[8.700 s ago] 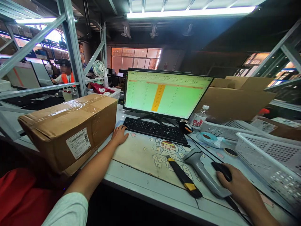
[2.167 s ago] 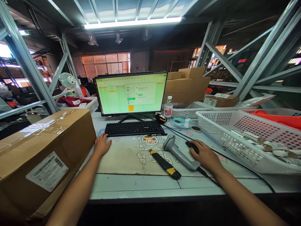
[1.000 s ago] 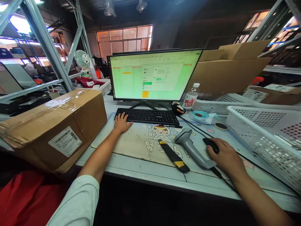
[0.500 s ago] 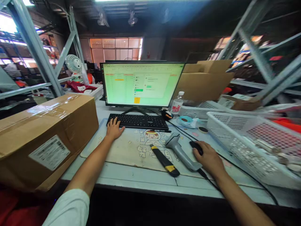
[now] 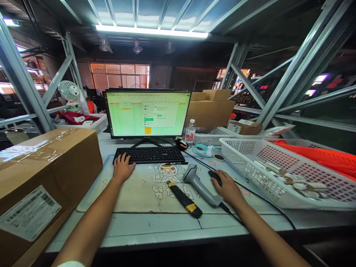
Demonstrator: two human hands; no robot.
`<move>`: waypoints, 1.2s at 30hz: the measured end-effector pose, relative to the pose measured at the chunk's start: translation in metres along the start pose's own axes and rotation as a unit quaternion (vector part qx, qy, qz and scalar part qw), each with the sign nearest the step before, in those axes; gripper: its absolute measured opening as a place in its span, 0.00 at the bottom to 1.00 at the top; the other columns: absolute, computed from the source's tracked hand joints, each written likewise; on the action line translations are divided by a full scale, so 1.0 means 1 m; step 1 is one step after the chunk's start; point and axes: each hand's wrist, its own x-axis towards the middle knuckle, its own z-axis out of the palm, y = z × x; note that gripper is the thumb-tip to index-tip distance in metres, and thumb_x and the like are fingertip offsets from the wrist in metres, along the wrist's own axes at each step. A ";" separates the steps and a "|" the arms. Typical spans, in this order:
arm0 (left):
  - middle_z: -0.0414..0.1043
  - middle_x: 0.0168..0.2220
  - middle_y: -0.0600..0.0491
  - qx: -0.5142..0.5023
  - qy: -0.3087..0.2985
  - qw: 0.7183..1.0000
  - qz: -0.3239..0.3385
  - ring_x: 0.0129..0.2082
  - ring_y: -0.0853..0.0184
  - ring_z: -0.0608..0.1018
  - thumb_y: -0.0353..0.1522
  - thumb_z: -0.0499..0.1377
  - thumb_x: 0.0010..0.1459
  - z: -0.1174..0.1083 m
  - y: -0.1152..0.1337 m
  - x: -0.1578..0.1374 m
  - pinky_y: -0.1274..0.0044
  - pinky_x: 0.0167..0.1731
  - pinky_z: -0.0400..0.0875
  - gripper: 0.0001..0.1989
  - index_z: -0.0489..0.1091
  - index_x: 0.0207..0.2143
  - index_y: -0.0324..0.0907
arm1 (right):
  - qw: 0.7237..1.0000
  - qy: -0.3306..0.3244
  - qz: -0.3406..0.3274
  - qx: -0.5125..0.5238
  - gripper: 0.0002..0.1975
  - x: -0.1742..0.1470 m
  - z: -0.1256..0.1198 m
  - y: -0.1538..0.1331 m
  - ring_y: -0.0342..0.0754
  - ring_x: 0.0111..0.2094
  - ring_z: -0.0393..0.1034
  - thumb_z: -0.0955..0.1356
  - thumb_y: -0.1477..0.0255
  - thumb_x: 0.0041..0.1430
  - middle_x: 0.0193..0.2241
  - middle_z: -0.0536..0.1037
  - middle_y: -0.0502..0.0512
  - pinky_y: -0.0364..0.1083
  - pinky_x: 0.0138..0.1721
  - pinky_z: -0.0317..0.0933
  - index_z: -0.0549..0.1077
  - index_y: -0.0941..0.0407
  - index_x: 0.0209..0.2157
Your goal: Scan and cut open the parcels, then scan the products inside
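Observation:
My left hand (image 5: 122, 170) rests with its fingers spread over the left end of a black keyboard (image 5: 155, 154). Under my right hand (image 5: 230, 188) is a black computer mouse (image 5: 215, 178), gripped and partly covered by the fingers. Just left of that hand lies a grey barcode scanner (image 5: 202, 188) with its cable running toward the desk edge. A black and yellow utility knife (image 5: 183, 199) lies beside the scanner on a printed desk mat (image 5: 128, 198). Behind the keyboard stands a lit monitor (image 5: 167, 118) showing a spreadsheet and a chat window.
A taped cardboard box (image 5: 80, 159) with a label fills the left side. On the right stands a white plastic basket (image 5: 244, 163) holding several pale rolls. A water bottle (image 5: 190, 132) and a tape roll (image 5: 200, 149) sit near the monitor. Metal rack posts flank the desk.
The view has tilted upward and turned right, bringing in the ceiling light and more of the basket. Both hands keep their places on the keyboard and the mouse.

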 end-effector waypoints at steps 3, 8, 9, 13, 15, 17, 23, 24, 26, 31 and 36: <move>0.56 0.74 0.42 -0.009 -0.001 1.000 0.000 0.73 0.43 0.57 0.47 0.52 0.70 0.000 0.000 0.001 0.52 0.71 0.51 0.31 0.66 0.68 0.40 | 1.000 -0.002 0.009 -0.002 0.28 0.001 0.000 0.000 0.61 0.61 0.69 0.58 0.56 0.69 0.60 0.73 0.68 0.61 0.66 0.62 0.73 0.59 0.58; 0.56 0.74 0.43 -0.003 0.002 1.000 -0.006 0.73 0.43 0.58 0.47 0.52 0.69 0.002 -0.001 0.002 0.53 0.71 0.51 0.31 0.67 0.68 0.42 | 1.000 -0.002 0.023 -0.009 0.26 0.001 0.000 0.000 0.61 0.60 0.70 0.59 0.56 0.69 0.61 0.73 0.66 0.61 0.63 0.65 0.74 0.56 0.57; 0.56 0.74 0.43 -0.002 0.002 1.000 -0.005 0.73 0.43 0.58 0.47 0.53 0.69 0.002 -0.001 0.002 0.53 0.71 0.51 0.31 0.67 0.68 0.43 | 1.000 -0.002 0.024 -0.010 0.26 0.001 0.000 0.000 0.61 0.60 0.70 0.59 0.56 0.69 0.61 0.73 0.66 0.61 0.63 0.65 0.74 0.56 0.57; 0.57 0.74 0.43 -0.001 0.009 1.000 -0.004 0.72 0.44 0.59 0.47 0.52 0.70 0.004 -0.002 0.002 0.53 0.71 0.52 0.30 0.67 0.68 0.43 | 1.000 -0.004 0.021 -0.013 0.26 0.000 0.000 -0.001 0.60 0.60 0.69 0.59 0.58 0.69 0.61 0.73 0.66 0.60 0.64 0.63 0.73 0.57 0.58; 0.57 0.74 0.43 -0.001 0.010 1.000 -0.004 0.72 0.44 0.59 0.47 0.52 0.69 0.004 -0.002 0.002 0.53 0.71 0.52 0.30 0.67 0.67 0.42 | 1.000 -0.005 0.022 -0.016 0.27 0.000 -0.001 -0.002 0.60 0.61 0.69 0.58 0.58 0.69 0.61 0.72 0.67 0.60 0.65 0.63 0.73 0.58 0.58; 0.57 0.74 0.44 0.000 0.007 1.000 -0.004 0.72 0.44 0.59 0.47 0.53 0.69 0.004 -0.002 0.002 0.53 0.71 0.52 0.30 0.67 0.67 0.42 | 0.999 -0.005 0.026 -0.021 0.27 -0.001 -0.001 -0.003 0.60 0.62 0.68 0.58 0.58 0.69 0.62 0.72 0.66 0.60 0.65 0.62 0.73 0.57 0.59; 0.57 0.73 0.43 0.005 0.006 1.000 -0.001 0.72 0.43 0.59 0.46 0.52 0.70 0.003 -0.002 0.002 0.53 0.71 0.53 0.30 0.67 0.67 0.42 | 0.999 -0.008 0.038 -0.032 0.25 -0.003 -0.004 -0.006 0.60 0.61 0.69 0.58 0.60 0.69 0.61 0.72 0.64 0.59 0.63 0.64 0.73 0.55 0.58; 0.58 0.73 0.43 0.006 0.008 1.000 -0.001 0.72 0.43 0.60 0.46 0.53 0.70 0.003 -0.002 0.003 0.53 0.70 0.53 0.30 0.67 0.67 0.42 | 0.999 -0.008 0.039 -0.034 0.24 -0.003 -0.004 -0.007 0.60 0.60 0.69 0.58 0.60 0.69 0.61 0.72 0.64 0.59 0.63 0.64 0.73 0.55 0.58; 0.58 0.73 0.43 0.006 0.012 1.000 0.000 0.72 0.43 0.60 0.46 0.53 0.69 0.005 -0.003 0.003 0.53 0.71 0.53 0.30 0.68 0.67 0.42 | 0.998 -0.009 0.042 -0.037 0.24 -0.003 -0.005 -0.008 0.59 0.60 0.69 0.58 0.61 0.69 0.61 0.72 0.64 0.59 0.64 0.64 0.73 0.55 0.58; 0.58 0.73 0.43 0.005 0.009 1.000 0.002 0.72 0.43 0.59 0.47 0.52 0.70 0.007 -0.005 0.004 0.53 0.71 0.53 0.31 0.67 0.68 0.42 | 0.998 -0.014 0.051 -0.040 0.24 -0.004 -0.008 -0.011 0.59 0.61 0.68 0.58 0.62 0.68 0.62 0.72 0.64 0.59 0.63 0.63 0.72 0.56 0.59; 0.58 0.73 0.43 0.004 0.008 1.000 0.003 0.71 0.43 0.60 0.48 0.51 0.70 0.007 -0.005 0.004 0.53 0.70 0.53 0.31 0.67 0.68 0.41 | 0.997 -0.021 0.067 -0.043 0.24 -0.003 -0.010 -0.014 0.59 0.60 0.68 0.59 0.62 0.68 0.62 0.71 0.62 0.58 0.62 0.64 0.73 0.55 0.59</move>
